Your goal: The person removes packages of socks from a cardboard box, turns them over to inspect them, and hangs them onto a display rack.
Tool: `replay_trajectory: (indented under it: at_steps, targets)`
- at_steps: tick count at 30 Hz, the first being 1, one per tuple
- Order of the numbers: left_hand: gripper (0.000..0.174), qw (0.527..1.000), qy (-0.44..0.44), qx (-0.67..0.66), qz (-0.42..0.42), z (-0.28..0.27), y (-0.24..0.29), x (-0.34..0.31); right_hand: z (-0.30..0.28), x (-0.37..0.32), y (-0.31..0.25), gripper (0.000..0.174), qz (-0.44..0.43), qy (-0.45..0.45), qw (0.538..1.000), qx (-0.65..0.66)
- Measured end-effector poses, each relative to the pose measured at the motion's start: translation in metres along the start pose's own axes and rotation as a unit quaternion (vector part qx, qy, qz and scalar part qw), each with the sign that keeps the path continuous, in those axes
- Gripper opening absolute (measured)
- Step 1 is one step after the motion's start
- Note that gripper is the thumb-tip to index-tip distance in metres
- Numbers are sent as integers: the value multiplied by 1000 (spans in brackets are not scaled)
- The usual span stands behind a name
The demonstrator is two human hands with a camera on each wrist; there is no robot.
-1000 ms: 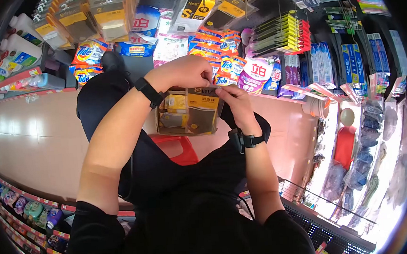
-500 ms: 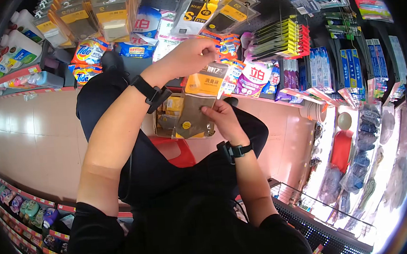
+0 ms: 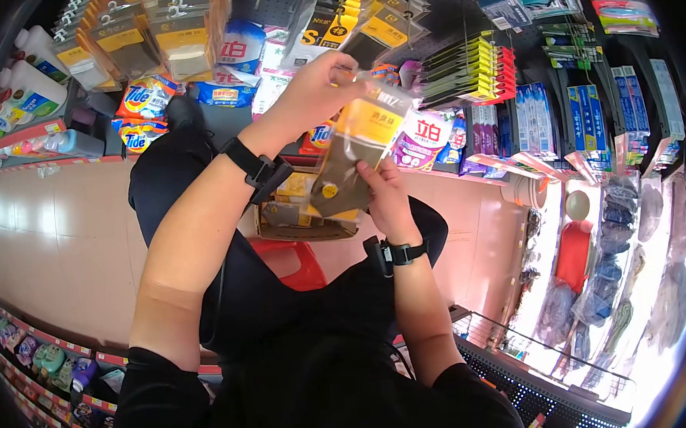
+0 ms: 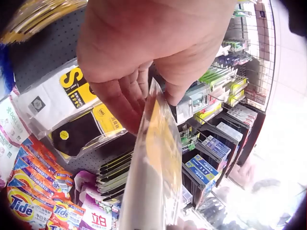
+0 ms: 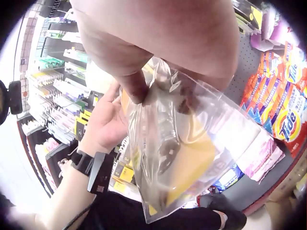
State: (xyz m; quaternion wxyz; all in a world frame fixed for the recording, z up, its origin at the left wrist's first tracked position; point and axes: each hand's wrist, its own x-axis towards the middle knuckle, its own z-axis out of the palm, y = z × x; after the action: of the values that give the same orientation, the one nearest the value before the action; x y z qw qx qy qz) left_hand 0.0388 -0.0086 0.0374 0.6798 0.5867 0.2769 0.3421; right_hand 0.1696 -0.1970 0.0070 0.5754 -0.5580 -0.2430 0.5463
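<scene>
Both hands hold one clear packet of dark socks with a yellow card band, tilted above an open cardboard box. My left hand pinches the packet's top edge; in the left wrist view its fingers and thumb lie either side of the plastic, which shows edge-on. Lower down, my right hand grips the packet's right side, thumb on the front. The right wrist view shows clear, creased plastic under that hand. More sock packets lie inside the box, partly hidden by the held one.
A red stool stands under the box, between my knees. Sock packets hang on hooks at the back left. Tide bags and a Liby bag line the shelf behind. Toothpaste boxes fill the right rack.
The sock packet has come up out of the box and now tilts to the right above it. My left hand has risen with it; my right hand has shifted from its top corner to its lower side.
</scene>
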Motion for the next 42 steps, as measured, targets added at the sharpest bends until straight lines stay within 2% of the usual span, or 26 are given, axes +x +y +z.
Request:
replay_trajectory:
  at_steps: [2,4,6,7,13,19,26,28,30,34,38,40,42]
  targets:
    - [38,995,-56,29,-79,-1,-1,-2,-5,7,-7,29,-16,28,998,52]
    - [40,993,-62,48,-87,2,0,-5,-3,14,-17,28,-13,56,997,52]
    - [40,985,-118,108,-66,3,-9,-4,-10,19,-24,27,-12,51,998,38]
    - [40,983,-116,142,-31,4,-13,-3,-15,24,-24,27,-6,60,998,28]
    - [39,976,-103,188,-25,6,-16,1,-14,39,-35,26,-8,57,997,42]
    - [44,979,-90,180,-43,12,-6,0,-22,52,-39,26,3,58,997,53]
    - [47,973,-94,203,-57,13,-25,8,-27,65,-40,23,26,65,997,35]
    - [55,968,-101,213,-82,14,-25,9,-31,73,-39,25,38,72,996,26]
    - [59,971,-87,213,-66,13,-23,8,-28,81,-43,26,43,78,996,30]
    - [69,973,-44,227,-28,14,-23,5,-36,119,-46,29,59,90,994,17]
    - [70,978,-66,185,-65,11,-18,9,-39,160,-55,33,68,60,995,30]
    - [69,954,-50,293,-32,10,-23,9,-37,174,-63,33,61,64,996,17]
    - [64,954,-34,296,-12,10,-28,7,-36,193,-69,32,72,73,995,14]
